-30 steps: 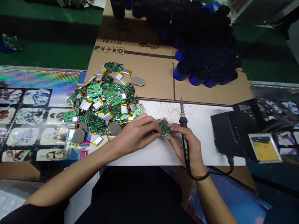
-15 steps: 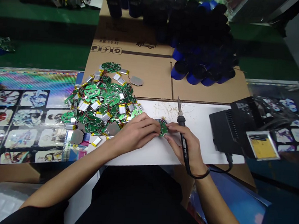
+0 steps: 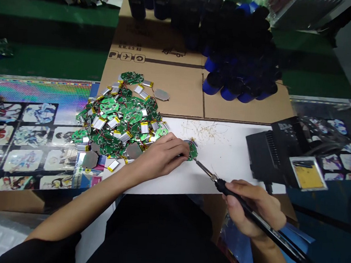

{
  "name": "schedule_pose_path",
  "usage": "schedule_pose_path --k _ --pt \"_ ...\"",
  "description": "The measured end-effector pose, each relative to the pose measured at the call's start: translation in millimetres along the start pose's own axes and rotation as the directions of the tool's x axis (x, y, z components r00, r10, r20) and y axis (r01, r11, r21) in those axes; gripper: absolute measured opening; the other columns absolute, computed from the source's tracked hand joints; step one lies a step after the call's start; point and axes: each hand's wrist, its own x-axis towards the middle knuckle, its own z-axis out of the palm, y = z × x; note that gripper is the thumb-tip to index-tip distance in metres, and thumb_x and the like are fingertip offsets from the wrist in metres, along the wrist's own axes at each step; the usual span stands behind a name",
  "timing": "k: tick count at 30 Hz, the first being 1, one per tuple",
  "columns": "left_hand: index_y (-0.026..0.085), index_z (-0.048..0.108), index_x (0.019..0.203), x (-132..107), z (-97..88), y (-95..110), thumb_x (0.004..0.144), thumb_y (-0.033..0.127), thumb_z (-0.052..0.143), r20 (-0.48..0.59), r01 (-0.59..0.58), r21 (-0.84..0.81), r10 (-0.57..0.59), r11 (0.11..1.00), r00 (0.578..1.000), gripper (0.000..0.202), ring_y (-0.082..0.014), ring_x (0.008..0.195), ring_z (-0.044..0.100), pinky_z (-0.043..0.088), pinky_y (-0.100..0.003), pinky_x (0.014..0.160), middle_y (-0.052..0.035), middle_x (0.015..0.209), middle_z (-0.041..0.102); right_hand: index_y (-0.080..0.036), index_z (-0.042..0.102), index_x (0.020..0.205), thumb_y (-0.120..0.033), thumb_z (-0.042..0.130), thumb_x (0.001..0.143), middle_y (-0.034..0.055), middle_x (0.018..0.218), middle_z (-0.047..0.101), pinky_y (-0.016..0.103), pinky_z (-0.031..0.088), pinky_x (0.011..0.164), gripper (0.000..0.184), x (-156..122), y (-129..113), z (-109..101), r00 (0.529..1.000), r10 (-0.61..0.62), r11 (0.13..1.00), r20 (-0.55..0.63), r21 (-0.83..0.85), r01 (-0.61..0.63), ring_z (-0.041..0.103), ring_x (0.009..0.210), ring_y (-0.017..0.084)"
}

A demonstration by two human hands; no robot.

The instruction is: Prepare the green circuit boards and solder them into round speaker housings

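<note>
My left hand (image 3: 170,152) is closed on the left edge of a round green circuit board (image 3: 193,150), just above the white work surface (image 3: 219,151). My right hand (image 3: 253,204) grips a soldering iron (image 3: 234,197) by its black handle. The iron's metal tip points left and reaches the lower right edge of the board; whether it touches cannot be made out. Left of my left hand lies a heap of green circuit boards (image 3: 133,111) with small silver batteries and thin red wires attached.
Many dark blue cylinders (image 3: 232,89) stand on the cardboard (image 3: 177,103) behind. A black soldering station (image 3: 266,151) and a yellow sponge in a tray (image 3: 308,174) sit at the right. Thin wire scraps (image 3: 204,129) litter the white surface.
My right hand has let go of the board and moved right and down. The soldering iron has swung from upright to pointing left at the board, which my left hand keeps holding.
</note>
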Motion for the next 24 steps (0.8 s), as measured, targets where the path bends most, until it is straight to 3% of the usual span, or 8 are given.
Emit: schedule_pose_path --k 4,13,24 --pt "0.019 0.064 0.107 -1 1.4 -1 0.106 0.018 0.055 -0.014 -0.008 0.005 0.008 1.0 1.0 0.008 -0.0208 0.102 0.06 0.048 -0.037 0.096 -0.0073 0.112 0.073 -0.021 0.073 0.109 -0.009 0.072 0.086 0.0022 0.081 0.079 0.028 0.063 0.057 0.026 4 2 1 0.99 -0.127 0.987 0.066 -0.091 0.133 0.075 0.063 0.018" --pt "0.019 0.063 0.107 -1 0.2 -1 0.106 0.019 0.055 -0.007 -0.005 -0.002 0.005 1.0 1.0 0.008 -0.0212 0.103 0.061 0.048 -0.038 0.096 -0.0074 0.112 0.073 -0.018 0.073 0.111 -0.005 0.07 0.085 0.0038 0.082 0.078 0.027 0.062 0.059 0.029 8 7 4 0.965 -0.226 0.97 0.134 -0.065 0.236 0.075 0.066 0.018" --pt "0.02 0.063 0.106 -1 2.8 -2 0.105 0.017 0.056 -0.022 -0.009 -0.004 0.008 1.0 1.0 0.007 -0.0211 0.103 0.062 0.048 -0.037 0.096 -0.0069 0.111 0.073 -0.017 0.07 0.109 -0.003 0.067 0.085 0.0044 0.084 0.074 0.028 0.061 0.062 0.027 14 0 1 0.94 -0.25 0.955 0.234 -0.099 0.279 0.072 0.07 0.017"
